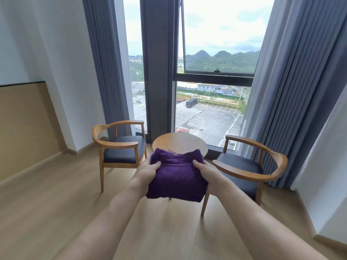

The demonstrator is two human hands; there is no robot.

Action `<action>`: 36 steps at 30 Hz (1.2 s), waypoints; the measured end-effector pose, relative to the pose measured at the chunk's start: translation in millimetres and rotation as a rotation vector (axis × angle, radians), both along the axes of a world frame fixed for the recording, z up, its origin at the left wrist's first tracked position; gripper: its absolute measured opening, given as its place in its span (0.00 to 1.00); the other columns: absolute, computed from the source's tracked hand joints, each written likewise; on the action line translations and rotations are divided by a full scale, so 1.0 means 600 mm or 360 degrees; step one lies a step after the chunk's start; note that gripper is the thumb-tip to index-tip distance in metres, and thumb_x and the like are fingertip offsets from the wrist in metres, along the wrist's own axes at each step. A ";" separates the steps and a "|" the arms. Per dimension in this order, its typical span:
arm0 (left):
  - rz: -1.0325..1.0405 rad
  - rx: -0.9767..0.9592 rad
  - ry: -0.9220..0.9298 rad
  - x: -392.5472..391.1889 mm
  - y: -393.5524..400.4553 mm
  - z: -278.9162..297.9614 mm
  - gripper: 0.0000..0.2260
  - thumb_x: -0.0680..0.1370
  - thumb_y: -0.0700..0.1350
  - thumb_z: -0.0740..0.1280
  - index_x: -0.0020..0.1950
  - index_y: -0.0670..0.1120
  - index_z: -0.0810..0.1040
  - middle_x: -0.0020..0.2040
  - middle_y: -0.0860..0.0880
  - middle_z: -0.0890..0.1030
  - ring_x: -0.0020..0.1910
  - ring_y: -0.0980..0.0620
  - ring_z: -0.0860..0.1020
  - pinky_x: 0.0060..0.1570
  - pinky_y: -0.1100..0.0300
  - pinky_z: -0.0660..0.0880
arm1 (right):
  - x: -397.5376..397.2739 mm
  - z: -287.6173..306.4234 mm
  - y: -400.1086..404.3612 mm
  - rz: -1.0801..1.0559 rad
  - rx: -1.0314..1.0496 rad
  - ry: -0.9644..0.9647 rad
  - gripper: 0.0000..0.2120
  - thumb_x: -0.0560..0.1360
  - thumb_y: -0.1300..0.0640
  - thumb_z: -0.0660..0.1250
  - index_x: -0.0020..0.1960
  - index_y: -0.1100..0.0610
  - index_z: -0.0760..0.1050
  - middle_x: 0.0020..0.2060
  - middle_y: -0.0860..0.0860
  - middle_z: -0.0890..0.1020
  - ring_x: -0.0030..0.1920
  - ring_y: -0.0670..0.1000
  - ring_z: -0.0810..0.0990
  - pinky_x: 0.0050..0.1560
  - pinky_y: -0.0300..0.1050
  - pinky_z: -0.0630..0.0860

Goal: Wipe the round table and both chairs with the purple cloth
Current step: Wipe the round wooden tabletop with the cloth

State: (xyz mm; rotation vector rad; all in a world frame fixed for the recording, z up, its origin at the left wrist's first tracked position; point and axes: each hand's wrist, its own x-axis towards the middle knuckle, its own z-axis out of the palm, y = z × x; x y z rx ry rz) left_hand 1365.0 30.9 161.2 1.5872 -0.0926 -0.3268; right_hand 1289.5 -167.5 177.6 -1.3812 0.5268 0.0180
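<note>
1. The purple cloth (176, 177) was folded into a thick pad and held up in the air between my two hands, out in front of me at arm's reach. It rested on nothing. Its wider span ran left to right, from one hand to the other.

2. My left hand (148, 172) gripped the cloth's left edge, thumb on top and the fingers tucked under, out of sight. My right hand (205, 174) gripped the right edge the same way. Neither hand was free.

3. The round table (179, 142) stood straight ahead, directly beyond the cloth and lower down, with its near rim hidden behind the cloth's top edge. I judged the cloth was not yet touching it; the table looked farther off, near the window (212, 109).

4. Both hands sat about equally far from the table, so neither arm had a clear advantage. I reckoned the coming move was forward and down, onto the tabletop.

5. The left chair (120, 147) stood just beside the table on my left, its dark seat facing inward. The right chair (249, 169) stood on my right, closer to me, its curved armrest near my right hand.

6. Grey curtains (293, 91) hung at both sides of the window, and pale wood floor (56, 203) ran under everything.

7. I judged no wiping had begun.
</note>
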 end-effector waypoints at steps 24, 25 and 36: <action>-0.0048 0.0024 0.0135 0.638 -0.227 -0.064 0.11 0.84 0.48 0.61 0.66 0.58 0.72 0.58 0.50 0.79 0.58 0.45 0.79 0.61 0.44 0.78 | 0.626 -0.058 -0.210 0.0004 0.0096 0.0057 0.22 0.77 0.58 0.70 0.69 0.51 0.71 0.59 0.55 0.82 0.58 0.58 0.82 0.65 0.57 0.75; -0.0034 0.0003 0.0112 0.665 -0.240 -0.065 0.11 0.84 0.48 0.61 0.66 0.58 0.73 0.58 0.50 0.79 0.57 0.46 0.79 0.59 0.46 0.79 | 0.658 -0.060 -0.225 0.0028 0.0083 0.0055 0.22 0.77 0.59 0.69 0.69 0.51 0.71 0.59 0.55 0.82 0.57 0.57 0.82 0.64 0.56 0.76; 0.0038 0.0262 -0.0069 0.902 -0.347 -0.175 0.14 0.84 0.52 0.59 0.68 0.66 0.70 0.62 0.55 0.78 0.61 0.50 0.77 0.62 0.46 0.77 | 0.925 -0.190 -0.336 0.0032 0.0173 0.0102 0.19 0.80 0.63 0.61 0.65 0.44 0.73 0.55 0.48 0.83 0.54 0.51 0.82 0.50 0.46 0.80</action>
